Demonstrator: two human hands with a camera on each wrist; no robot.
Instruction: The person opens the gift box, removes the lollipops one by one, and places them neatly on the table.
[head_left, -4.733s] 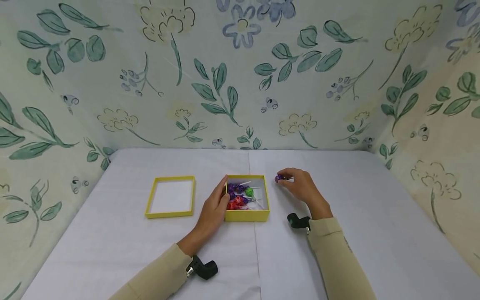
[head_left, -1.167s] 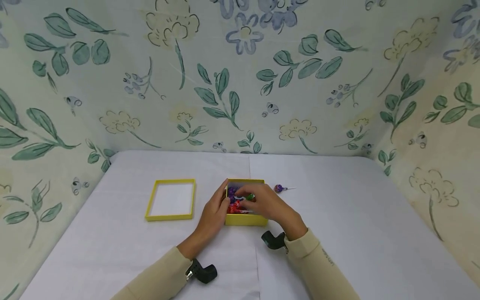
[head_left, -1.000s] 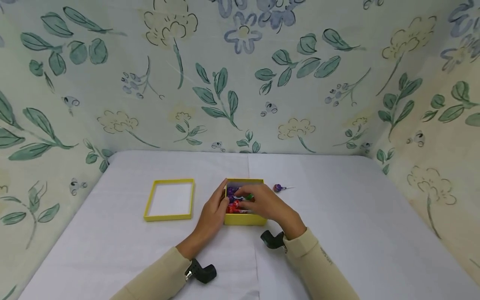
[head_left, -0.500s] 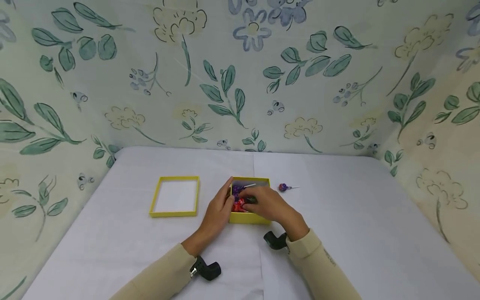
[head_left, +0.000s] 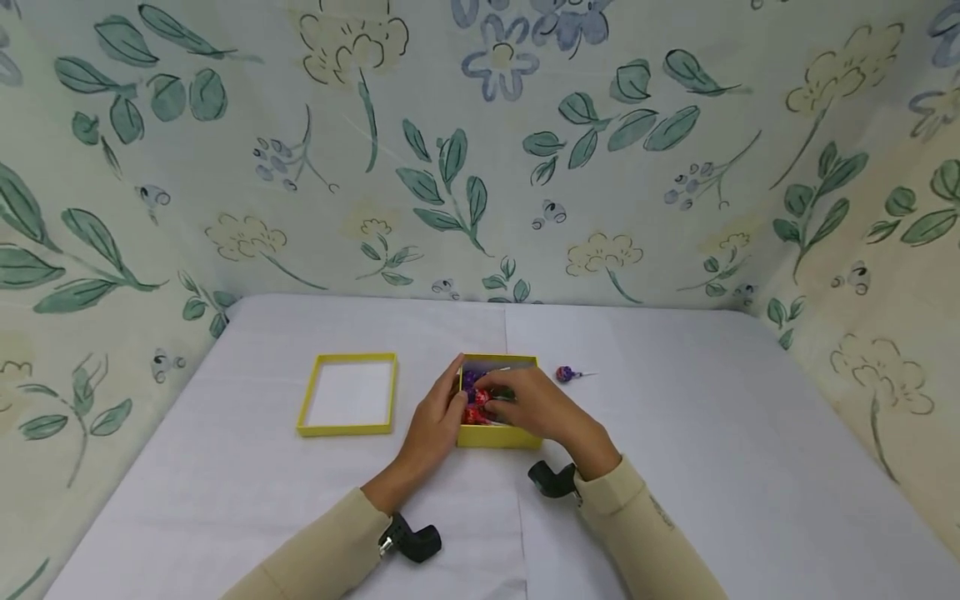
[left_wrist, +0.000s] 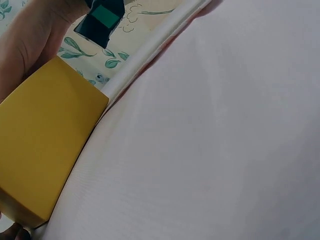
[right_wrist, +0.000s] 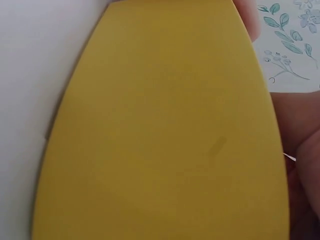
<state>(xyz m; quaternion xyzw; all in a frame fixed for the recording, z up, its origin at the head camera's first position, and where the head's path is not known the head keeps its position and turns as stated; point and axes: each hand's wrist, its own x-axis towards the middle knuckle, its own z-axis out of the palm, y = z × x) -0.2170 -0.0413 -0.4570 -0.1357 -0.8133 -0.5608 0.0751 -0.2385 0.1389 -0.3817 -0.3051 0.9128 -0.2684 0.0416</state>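
Fingers: right hand [head_left: 537, 402] was down at the box [head_left: 498, 436], thumb and forefinger bent and pinching a red pop [head_left: 482, 396]; left hand [head_left: 433, 414] had hold of the left wall, thumb up at the rim.
Red pop: it was within the walls, towards the left side; how high it sat was unclear.
Box: it stood upright mid-table, purple pops [head_left: 470, 379] bunched at the far left, more red [head_left: 473, 415] near the front left corner.
In the way: right hand covered much of the box's right half, hiding what lay beneath, and from both wrists the yellow near wall screened the contents.
Loose pop [head_left: 564, 374]: purple, it lay just right of the box, stick pointing away.
Lid [head_left: 347, 430]: over on the left it lay flat, yellow-rimmed, clear of left hand.
Cameras: one [head_left: 416, 543] jutted from the left cuff, another [head_left: 551, 481] from the right, near the box's front corner.
Table [head_left: 225, 483]: white cloth, creased, ran back to a leafy backdrop [head_left: 517, 200].
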